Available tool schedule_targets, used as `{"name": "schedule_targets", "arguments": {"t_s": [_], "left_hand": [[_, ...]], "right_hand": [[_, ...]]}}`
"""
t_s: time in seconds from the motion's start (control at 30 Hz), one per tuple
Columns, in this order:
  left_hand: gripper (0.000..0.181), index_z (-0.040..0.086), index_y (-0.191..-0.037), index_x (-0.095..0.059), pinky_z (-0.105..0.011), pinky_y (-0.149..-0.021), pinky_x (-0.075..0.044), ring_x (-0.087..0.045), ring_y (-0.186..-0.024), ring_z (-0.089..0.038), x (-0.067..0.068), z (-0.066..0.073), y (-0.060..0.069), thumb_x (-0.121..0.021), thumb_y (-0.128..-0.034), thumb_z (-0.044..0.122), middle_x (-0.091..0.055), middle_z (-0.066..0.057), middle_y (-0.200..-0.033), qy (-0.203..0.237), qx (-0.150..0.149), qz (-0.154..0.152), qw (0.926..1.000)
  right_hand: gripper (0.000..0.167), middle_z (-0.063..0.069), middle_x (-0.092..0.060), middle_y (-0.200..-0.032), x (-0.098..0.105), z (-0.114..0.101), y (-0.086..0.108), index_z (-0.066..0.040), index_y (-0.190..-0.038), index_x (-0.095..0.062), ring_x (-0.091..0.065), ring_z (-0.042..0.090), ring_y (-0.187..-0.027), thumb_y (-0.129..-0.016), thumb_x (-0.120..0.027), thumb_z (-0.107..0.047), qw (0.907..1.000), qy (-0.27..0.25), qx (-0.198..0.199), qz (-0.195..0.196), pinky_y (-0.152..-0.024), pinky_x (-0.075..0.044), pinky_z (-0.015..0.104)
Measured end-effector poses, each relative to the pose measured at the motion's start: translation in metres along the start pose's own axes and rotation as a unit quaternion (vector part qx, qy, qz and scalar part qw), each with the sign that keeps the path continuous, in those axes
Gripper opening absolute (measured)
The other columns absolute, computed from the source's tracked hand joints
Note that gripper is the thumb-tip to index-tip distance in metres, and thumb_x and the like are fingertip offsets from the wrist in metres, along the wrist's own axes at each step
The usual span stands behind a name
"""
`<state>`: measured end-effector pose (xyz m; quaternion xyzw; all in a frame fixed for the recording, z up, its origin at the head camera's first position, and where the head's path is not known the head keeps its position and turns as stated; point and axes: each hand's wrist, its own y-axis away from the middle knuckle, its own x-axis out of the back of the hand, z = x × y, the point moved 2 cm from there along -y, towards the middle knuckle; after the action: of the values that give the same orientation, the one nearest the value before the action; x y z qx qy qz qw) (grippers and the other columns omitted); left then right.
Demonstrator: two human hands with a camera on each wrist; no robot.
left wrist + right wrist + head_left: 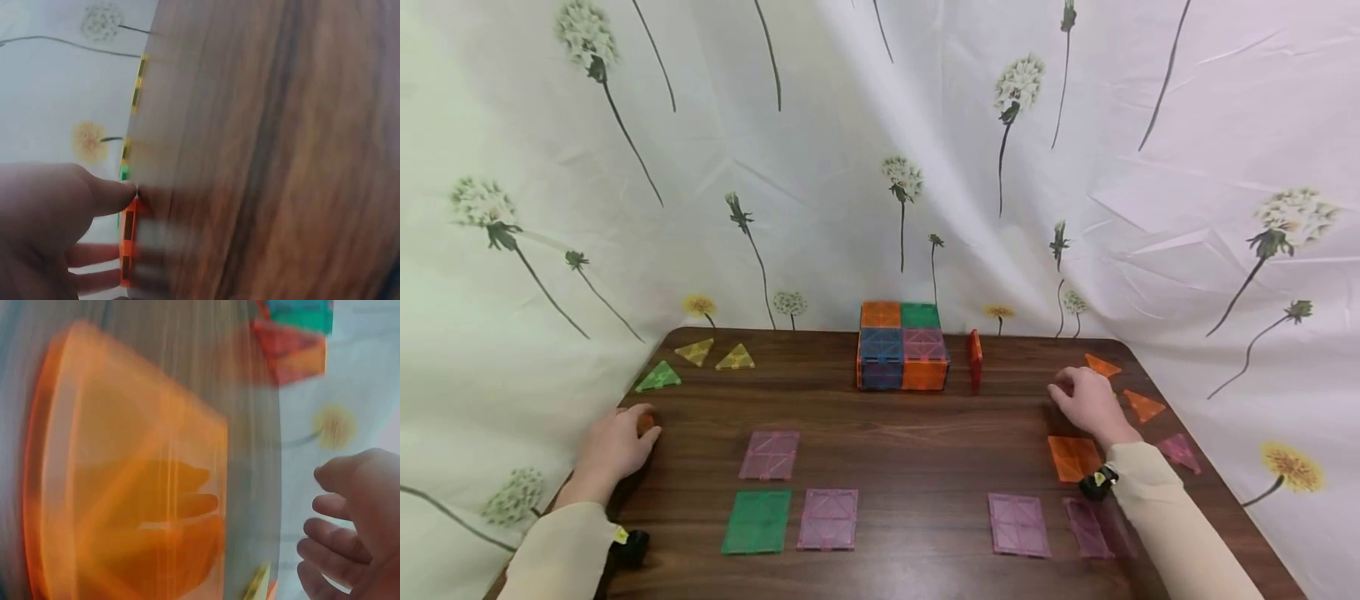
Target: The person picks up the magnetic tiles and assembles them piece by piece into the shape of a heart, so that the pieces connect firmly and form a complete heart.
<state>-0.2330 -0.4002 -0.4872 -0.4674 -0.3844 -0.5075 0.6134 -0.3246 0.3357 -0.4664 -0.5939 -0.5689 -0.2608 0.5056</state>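
Observation:
At the table's left edge my left hand (613,446) pinches an orange tile (645,422); the left wrist view has the thumb and fingers (103,194) against this orange tile (128,240), seen edge-on. My right hand (1090,402) is over the right side of the table, fingers loosely bent and holding nothing. Beside it lie orange triangles (1143,406) and an orange square (1073,458). In the right wrist view the hand (350,525) is apart from the large orange square (144,487), and a yellow piece (256,584) shows low down, partly cut off.
A block of coloured square tiles (902,346) stands at the back centre, a red tile (975,358) upright beside it. Yellow triangles (735,357) and a green triangle (659,377) lie back left. Nearer are purple squares (828,518) and a green square (757,522). Patterned cloth (820,167) hangs behind.

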Motion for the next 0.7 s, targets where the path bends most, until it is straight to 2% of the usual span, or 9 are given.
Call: {"name": "schedule_targets", "arguments": {"t_s": [0.1,0.2,0.3,0.37,0.43,0.53,0.63,0.7], "left_hand": [[0.044,-0.016,-0.126,-0.061,-0.066,-0.080,-0.050,-0.061,-0.096,-0.057,0.001,-0.005,0.000,-0.073,-0.0951,0.013,-0.066,-0.037,-0.106,0.011,-0.011,0.001,0.9999],[0.054,-0.017,-0.127,-0.058,-0.065,-0.078,-0.049,-0.060,-0.093,-0.056,0.003,-0.006,0.000,-0.080,-0.0905,0.016,-0.064,-0.038,-0.104,0.031,-0.010,0.008,0.9995],[0.063,-0.017,-0.126,-0.057,-0.065,-0.079,-0.048,-0.058,-0.094,-0.055,0.004,-0.002,0.000,-0.086,-0.0861,0.021,-0.061,-0.039,-0.105,0.053,-0.005,0.014,0.9985],[0.056,-0.015,-0.121,-0.062,-0.062,-0.076,-0.049,-0.059,-0.090,-0.051,0.004,0.002,0.001,-0.087,-0.0858,0.021,-0.063,-0.035,-0.102,0.062,-0.012,0.023,0.9978],[0.043,-0.012,-0.113,-0.068,-0.059,-0.073,-0.050,-0.061,-0.087,-0.046,0.002,0.008,0.003,-0.086,-0.0877,0.018,-0.066,-0.030,-0.098,0.079,-0.024,0.035,0.9960],[0.026,-0.008,-0.105,-0.074,-0.054,-0.068,-0.052,-0.064,-0.081,-0.040,-0.003,0.020,0.005,-0.084,-0.0897,0.011,-0.071,-0.023,-0.093,0.108,-0.050,0.072,0.9903],[0.021,-0.004,-0.105,-0.076,-0.048,-0.067,-0.054,-0.068,-0.081,-0.037,-0.005,0.038,0.006,-0.083,-0.0912,0.011,-0.073,-0.020,-0.095,0.140,-0.071,0.104,0.9822],[0.019,0.000,-0.107,-0.077,-0.040,-0.066,-0.055,-0.070,-0.082,-0.033,-0.004,0.053,0.004,-0.081,-0.0932,0.013,-0.075,-0.018,-0.098,0.165,-0.081,0.108,0.9771]], "right_hand": [[0.025,0.030,-0.070,-0.106,0.007,0.015,0.006,0.009,-0.109,-0.073,-0.064,0.050,-0.102,-0.095,-0.072,-0.012,0.9992,0.036,-0.014,0.002,-0.089,-0.051,0.065],[0.029,0.034,-0.066,-0.106,0.009,0.027,0.012,0.012,-0.111,-0.069,-0.062,0.055,-0.101,-0.093,-0.073,-0.010,0.9969,0.073,-0.026,-0.014,-0.090,-0.050,0.066],[0.033,0.037,-0.064,-0.108,0.008,0.036,0.017,0.015,-0.116,-0.065,-0.062,0.057,-0.101,-0.093,-0.073,-0.009,0.9943,0.092,-0.036,-0.038,-0.090,-0.050,0.067],[0.035,0.038,-0.063,-0.110,0.005,0.039,0.021,0.016,-0.117,-0.063,-0.062,0.058,-0.102,-0.093,-0.073,-0.006,0.9936,0.092,-0.039,-0.052,-0.091,-0.050,0.067],[0.033,0.039,-0.063,-0.110,0.004,0.042,0.023,0.015,-0.116,-0.063,-0.062,0.058,-0.102,-0.092,-0.073,-0.004,0.9935,0.091,-0.037,-0.058,-0.091,-0.050,0.068],[0.026,0.038,-0.063,-0.110,0.004,0.044,0.023,0.011,-0.112,-0.065,-0.062,0.056,-0.100,-0.090,-0.075,-0.001,0.9942,0.089,-0.022,-0.055,-0.090,-0.050,0.068],[0.021,0.034,-0.067,-0.104,0.006,0.046,0.020,0.006,-0.107,-0.066,-0.064,0.053,-0.097,-0.090,-0.077,0.000,0.9942,0.093,-0.007,-0.054,-0.088,-0.048,0.067],[0.020,0.031,-0.068,-0.100,0.008,0.046,0.018,0.004,-0.105,-0.066,-0.065,0.052,-0.096,-0.089,-0.078,-0.001,0.9935,0.098,-0.001,-0.058,-0.087,-0.046,0.066]]}}
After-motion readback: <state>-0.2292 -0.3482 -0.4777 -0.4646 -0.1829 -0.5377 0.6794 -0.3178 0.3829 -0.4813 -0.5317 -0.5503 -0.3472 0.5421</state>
